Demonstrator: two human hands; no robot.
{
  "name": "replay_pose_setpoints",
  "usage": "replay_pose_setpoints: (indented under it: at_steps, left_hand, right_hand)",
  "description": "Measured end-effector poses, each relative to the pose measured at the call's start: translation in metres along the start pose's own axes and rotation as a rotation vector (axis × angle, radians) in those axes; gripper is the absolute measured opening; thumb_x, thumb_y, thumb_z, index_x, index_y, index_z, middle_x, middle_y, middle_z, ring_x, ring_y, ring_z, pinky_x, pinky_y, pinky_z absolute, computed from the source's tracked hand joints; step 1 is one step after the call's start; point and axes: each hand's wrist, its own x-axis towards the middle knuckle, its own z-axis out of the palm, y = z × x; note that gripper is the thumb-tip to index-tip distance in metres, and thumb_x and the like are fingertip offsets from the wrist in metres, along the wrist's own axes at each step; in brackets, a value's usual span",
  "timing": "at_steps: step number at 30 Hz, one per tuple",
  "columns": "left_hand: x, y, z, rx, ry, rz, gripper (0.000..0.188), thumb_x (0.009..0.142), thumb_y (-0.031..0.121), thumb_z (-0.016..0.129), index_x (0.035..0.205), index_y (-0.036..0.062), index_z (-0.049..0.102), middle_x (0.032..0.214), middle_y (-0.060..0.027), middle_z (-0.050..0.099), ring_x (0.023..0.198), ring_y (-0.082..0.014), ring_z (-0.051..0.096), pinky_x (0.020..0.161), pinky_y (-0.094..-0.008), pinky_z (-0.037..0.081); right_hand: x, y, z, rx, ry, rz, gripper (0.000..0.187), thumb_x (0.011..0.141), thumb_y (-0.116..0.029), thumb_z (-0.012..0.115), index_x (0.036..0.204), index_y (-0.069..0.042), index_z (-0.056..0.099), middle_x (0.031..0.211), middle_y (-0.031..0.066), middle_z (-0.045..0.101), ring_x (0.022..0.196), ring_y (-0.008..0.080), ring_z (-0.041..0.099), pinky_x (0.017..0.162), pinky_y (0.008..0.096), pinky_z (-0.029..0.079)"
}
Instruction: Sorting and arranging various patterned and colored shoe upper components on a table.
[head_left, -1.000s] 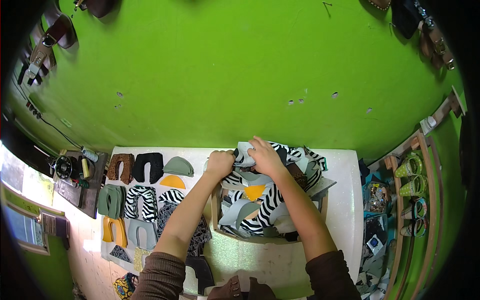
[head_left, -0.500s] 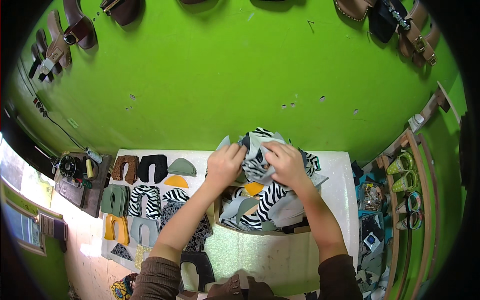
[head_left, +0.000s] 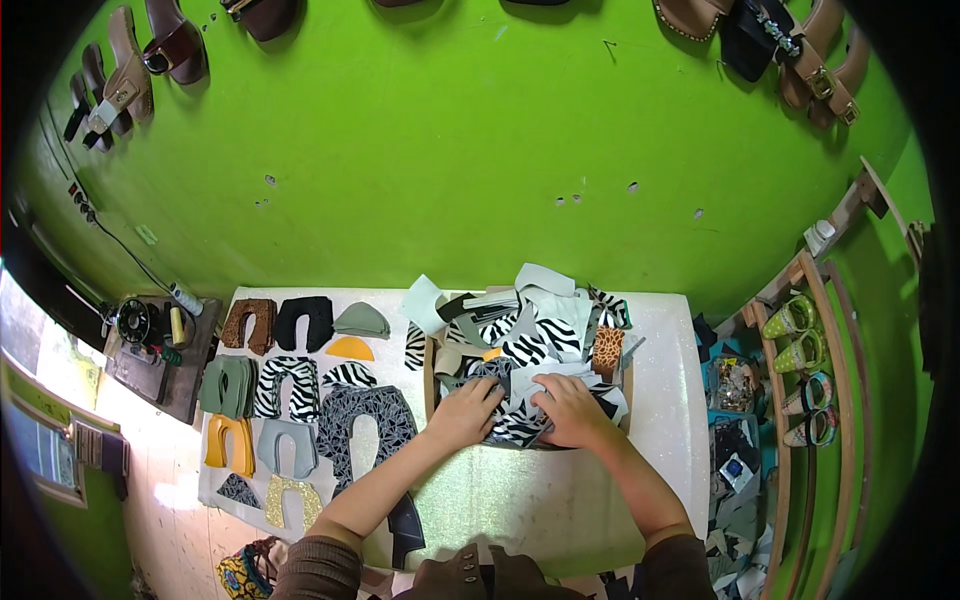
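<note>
A cardboard box (head_left: 428,385) on the white table is heaped with cut material scraps (head_left: 530,345), many zebra-striped, others grey, white, green and leopard-patterned. My left hand (head_left: 466,413) lies at the near left of the heap, its fingers curled round dark patterned and striped scraps. Opposite it, my right hand (head_left: 575,409) grips pale grey and zebra-striped scraps with bent fingers. The fingertips of both hands are partly hidden among the pieces. A pale sheet piece (head_left: 423,303) sticks out past the box's far left corner.
Left of the box lie sorted U-shaped pieces: brown (head_left: 249,326), black (head_left: 305,324), green (head_left: 228,387), zebra (head_left: 287,370), yellow (head_left: 216,437) and dark patterned (head_left: 340,425). A sandal rack (head_left: 815,270) and scrap bins (head_left: 735,440) stand right. A machine (head_left: 135,322) stands far left.
Both hands have come down and nearer from above the box, bringing the bunch of scraps into the heap. The heap now spreads wider, and the dark patterned U-shaped piece is more fully uncovered.
</note>
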Motion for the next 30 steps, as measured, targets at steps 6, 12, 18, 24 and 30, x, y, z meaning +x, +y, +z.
replay_pose_setpoints:
  at_steps: [6,12,18,24,30]
  left_hand:
    - [-0.005,-0.003,-0.011,-0.199,-0.021,-0.044,0.037,0.07,0.009,0.055,0.107,0.0036,0.053,0.113,-0.0148,0.047,0.102,-0.0316,0.05,0.087,-0.0369,0.042]
    - [-0.005,0.015,-0.021,-0.392,0.07,-0.211,0.039,0.075,0.019,0.061,0.11,0.0041,0.05,0.107,-0.0136,0.051,0.099,-0.0296,0.052,0.084,-0.0341,0.043]
    - [-0.012,0.021,-0.012,-0.385,0.058,-0.243,0.04,0.076,0.021,0.059,0.112,0.0057,0.05,0.102,-0.0124,0.053,0.094,-0.0289,0.054,0.079,-0.0348,0.045]
    - [-0.015,0.023,-0.015,-0.41,0.074,-0.287,0.031,0.079,0.015,0.056,0.107,0.0041,0.054,0.101,-0.0149,0.057,0.091,-0.0291,0.057,0.079,-0.0344,0.045]
    - [-0.019,0.016,-0.028,-0.485,0.278,-0.335,0.032,0.079,0.012,0.055,0.11,0.0036,0.053,0.107,-0.0157,0.056,0.093,-0.0308,0.057,0.081,-0.0354,0.046]
  right_hand:
    - [-0.004,-0.01,-0.016,0.257,-0.098,0.054,0.036,0.064,-0.027,0.071,0.094,-0.012,0.057,0.106,0.005,0.051,0.107,0.0247,0.043,0.09,0.0373,0.033]
    - [-0.013,-0.015,-0.018,0.231,-0.124,0.092,0.022,0.069,-0.016,0.065,0.089,-0.013,0.058,0.098,0.0015,0.054,0.103,0.0216,0.045,0.088,0.0357,0.033]
    - [-0.018,-0.026,-0.031,0.383,-0.01,0.248,0.017,0.071,-0.012,0.061,0.088,-0.01,0.058,0.084,0.0042,0.057,0.091,0.0226,0.052,0.086,0.0339,0.035]
    - [-0.03,-0.018,-0.035,0.257,-0.031,0.176,0.011,0.074,-0.011,0.058,0.083,-0.008,0.063,0.088,0.0054,0.059,0.092,0.0232,0.052,0.087,0.0349,0.036]
    - [-0.023,-0.026,-0.041,0.29,0.349,0.198,0.007,0.079,-0.008,0.054,0.082,-0.004,0.06,0.084,0.0077,0.058,0.086,0.0255,0.053,0.075,0.0345,0.043]
